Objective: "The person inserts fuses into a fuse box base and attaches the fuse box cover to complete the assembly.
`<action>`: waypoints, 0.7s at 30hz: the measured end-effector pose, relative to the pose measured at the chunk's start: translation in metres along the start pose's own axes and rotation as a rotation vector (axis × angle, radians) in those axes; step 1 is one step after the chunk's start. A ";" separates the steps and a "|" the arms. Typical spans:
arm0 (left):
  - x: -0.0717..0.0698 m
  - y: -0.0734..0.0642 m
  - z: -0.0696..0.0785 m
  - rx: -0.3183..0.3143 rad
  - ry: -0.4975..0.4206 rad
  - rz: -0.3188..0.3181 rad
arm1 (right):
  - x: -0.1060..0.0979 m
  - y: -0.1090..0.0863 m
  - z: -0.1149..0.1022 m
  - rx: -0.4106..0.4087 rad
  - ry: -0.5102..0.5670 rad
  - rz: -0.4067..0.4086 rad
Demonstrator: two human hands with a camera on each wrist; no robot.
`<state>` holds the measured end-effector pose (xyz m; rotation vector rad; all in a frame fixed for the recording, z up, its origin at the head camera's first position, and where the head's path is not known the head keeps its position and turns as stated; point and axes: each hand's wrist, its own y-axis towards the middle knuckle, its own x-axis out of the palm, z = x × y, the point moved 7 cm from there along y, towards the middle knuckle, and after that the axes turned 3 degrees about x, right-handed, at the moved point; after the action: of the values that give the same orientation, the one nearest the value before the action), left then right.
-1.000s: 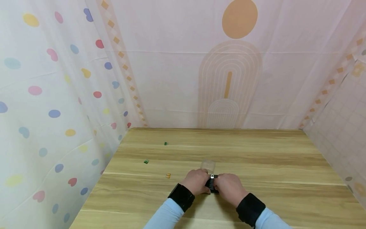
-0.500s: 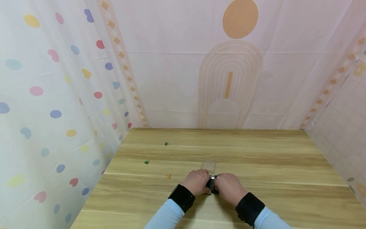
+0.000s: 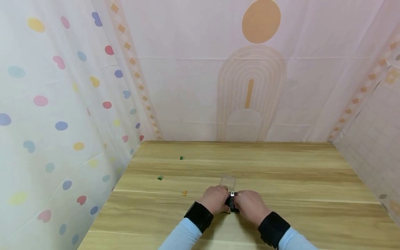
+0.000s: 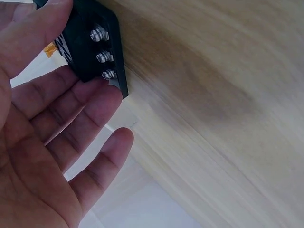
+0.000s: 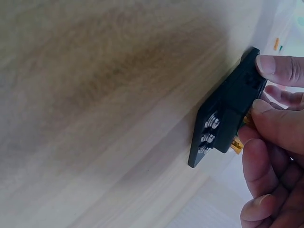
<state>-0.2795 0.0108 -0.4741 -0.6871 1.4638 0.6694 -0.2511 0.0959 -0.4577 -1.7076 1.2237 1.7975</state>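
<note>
Fingers (image 5: 281,126) partly hide the black block (image 5: 235,102)

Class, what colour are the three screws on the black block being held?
The screws are silver, seen best in the left wrist view.

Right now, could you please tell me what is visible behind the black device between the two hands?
Beyond the black device, a clear piece shows in the head view. The left hand covers part of its near end; whether it joins the device is hidden.
</note>
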 end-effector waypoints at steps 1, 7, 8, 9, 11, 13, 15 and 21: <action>0.000 0.000 0.000 0.001 0.001 0.001 | 0.000 0.000 0.000 0.003 0.003 0.000; 0.000 0.000 0.000 0.004 0.002 0.004 | 0.000 0.001 0.000 0.003 0.022 -0.036; 0.000 0.000 0.000 0.005 0.004 0.004 | 0.000 0.002 0.001 0.003 0.026 -0.045; 0.000 0.000 0.000 0.005 0.006 0.004 | 0.000 0.003 0.001 0.003 0.029 -0.052; 0.000 0.000 0.000 0.007 0.008 0.003 | 0.000 0.004 0.001 0.002 0.037 -0.061; 0.000 0.001 0.001 0.008 0.011 0.001 | 0.000 0.005 0.001 -0.002 0.041 -0.062; 0.000 0.001 0.001 0.011 0.015 0.000 | 0.000 0.006 0.001 -0.004 0.049 -0.067; 0.000 0.001 0.001 0.020 0.032 0.014 | 0.002 0.007 0.003 0.005 0.055 -0.107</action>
<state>-0.2794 0.0124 -0.4743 -0.6757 1.5041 0.6562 -0.2586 0.0934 -0.4576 -1.7949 1.1347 1.6951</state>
